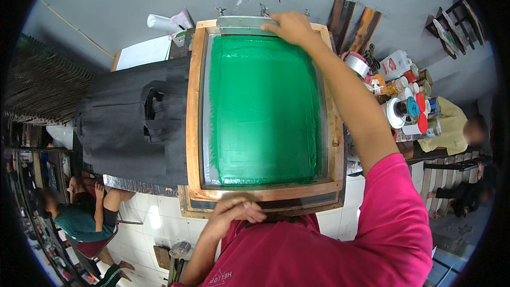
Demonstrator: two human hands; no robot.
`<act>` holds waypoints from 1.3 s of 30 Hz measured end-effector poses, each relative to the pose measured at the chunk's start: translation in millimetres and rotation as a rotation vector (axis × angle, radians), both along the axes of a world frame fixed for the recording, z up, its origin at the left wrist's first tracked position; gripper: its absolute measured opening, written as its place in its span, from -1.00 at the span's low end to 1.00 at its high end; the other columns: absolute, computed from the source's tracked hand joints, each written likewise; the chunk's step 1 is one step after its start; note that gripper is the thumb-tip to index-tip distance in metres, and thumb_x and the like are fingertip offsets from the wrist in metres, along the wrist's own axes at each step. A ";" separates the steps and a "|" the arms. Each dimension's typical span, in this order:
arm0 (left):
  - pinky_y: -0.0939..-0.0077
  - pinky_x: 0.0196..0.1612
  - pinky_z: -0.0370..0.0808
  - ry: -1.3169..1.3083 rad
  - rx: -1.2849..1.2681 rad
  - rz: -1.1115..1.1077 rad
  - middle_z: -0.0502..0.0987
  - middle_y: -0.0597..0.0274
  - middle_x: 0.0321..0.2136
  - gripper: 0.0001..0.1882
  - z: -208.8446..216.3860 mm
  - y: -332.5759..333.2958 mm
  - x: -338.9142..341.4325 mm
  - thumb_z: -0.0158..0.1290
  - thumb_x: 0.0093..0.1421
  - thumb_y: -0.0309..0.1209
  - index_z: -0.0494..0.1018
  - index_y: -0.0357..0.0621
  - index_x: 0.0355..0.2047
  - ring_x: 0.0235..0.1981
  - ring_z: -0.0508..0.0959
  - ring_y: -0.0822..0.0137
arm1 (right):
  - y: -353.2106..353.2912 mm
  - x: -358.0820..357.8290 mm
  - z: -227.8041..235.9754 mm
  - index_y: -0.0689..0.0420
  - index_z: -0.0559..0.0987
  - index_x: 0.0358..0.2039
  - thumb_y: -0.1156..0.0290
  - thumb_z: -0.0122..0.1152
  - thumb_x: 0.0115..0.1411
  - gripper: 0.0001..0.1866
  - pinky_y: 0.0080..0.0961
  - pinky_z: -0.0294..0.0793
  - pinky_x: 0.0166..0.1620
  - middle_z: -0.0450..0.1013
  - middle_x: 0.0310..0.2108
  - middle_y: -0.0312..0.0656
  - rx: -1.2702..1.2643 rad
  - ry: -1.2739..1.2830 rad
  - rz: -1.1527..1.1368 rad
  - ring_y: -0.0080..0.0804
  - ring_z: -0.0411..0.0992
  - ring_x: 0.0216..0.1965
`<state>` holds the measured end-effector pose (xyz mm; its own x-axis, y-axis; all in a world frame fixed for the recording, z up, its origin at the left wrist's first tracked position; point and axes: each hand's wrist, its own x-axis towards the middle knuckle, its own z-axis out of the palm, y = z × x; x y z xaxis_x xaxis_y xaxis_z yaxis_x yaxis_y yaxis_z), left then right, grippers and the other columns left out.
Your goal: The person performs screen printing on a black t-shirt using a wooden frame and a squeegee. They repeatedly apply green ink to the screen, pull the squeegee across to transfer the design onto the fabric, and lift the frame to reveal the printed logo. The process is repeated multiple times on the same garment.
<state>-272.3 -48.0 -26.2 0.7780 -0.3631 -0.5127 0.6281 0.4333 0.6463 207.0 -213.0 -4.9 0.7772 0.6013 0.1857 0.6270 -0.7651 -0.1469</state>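
Note:
A wooden-framed printing screen (pixel 195 111) lies in front of me, its mesh spread with wet green ink (pixel 263 111). Along the far end of the frame rests a squeegee (pixel 239 23) with a pale, flat grip. My right hand (pixel 289 27), reached out across the right side of the screen, has its fingers closed over the squeegee's right part. Close to my body, my left hand (pixel 236 211) hovers by the near edge of the frame. Its fingers are loosely extended with nothing in them.
Black fabric bags (pixel 122 122) lie stacked left of the screen. Ink jars and tubs (pixel 409 109) crowd the right side, with a white jug (pixel 396 64) behind. One person (pixel 85 212) sits at lower left; another (pixel 449 125) is at right. Metal clamps (pixel 263 9) stand at the back.

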 end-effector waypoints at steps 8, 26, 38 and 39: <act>0.10 0.11 0.45 -1.206 1.399 0.367 0.59 -0.15 -0.07 -0.66 31.0 41.9 257.2 0.16 0.27 -0.36 0.53 -0.28 -0.01 -0.01 0.58 -0.09 | -6.1 -63.1 -4.9 0.11 0.67 -0.20 -0.33 0.08 0.24 -0.32 -0.01 0.53 -0.23 0.63 -0.37 -0.02 -0.079 -0.085 -0.025 0.02 0.60 -0.30; 0.20 0.04 0.36 -1.046 1.481 -0.039 0.63 -0.01 -0.32 -0.81 23.1 40.7 149.9 0.24 0.19 -0.36 0.65 -0.24 -0.28 -0.20 0.57 0.03 | -53.5 -266.5 -21.0 0.15 0.52 -0.45 -0.18 0.23 0.21 -0.44 -0.19 0.49 -0.40 0.50 -0.49 -0.11 0.131 -0.102 0.091 -0.07 0.54 -0.44; -0.04 0.32 0.15 -1.068 1.561 -0.038 0.57 0.08 0.05 -0.41 9.6 26.6 10.0 0.40 -0.02 -0.18 0.57 -0.17 0.01 0.24 0.42 0.05 | -79.8 -400.4 -33.1 0.09 0.50 -0.39 0.31 0.26 -0.05 -0.78 -0.36 0.44 -0.27 0.41 -0.38 -0.22 0.029 -0.192 0.137 -0.28 0.44 -0.31; -0.09 0.38 0.09 -1.089 1.602 -0.010 0.53 0.05 0.14 -0.28 4.5 28.8 7.3 0.43 -0.06 -0.12 0.53 -0.16 0.10 0.32 0.36 0.04 | -80.9 -401.8 -35.2 0.10 0.51 -0.36 0.33 0.28 -0.04 -0.77 -0.35 0.44 -0.25 0.43 -0.37 -0.21 0.045 -0.195 0.140 -0.27 0.45 -0.30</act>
<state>-264.9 -19.2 -21.6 0.9436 -0.1270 0.3058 -0.2560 -0.8655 0.4306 -194.8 -293.9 -40.1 0.6341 0.6880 0.3531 0.7460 -0.6644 -0.0453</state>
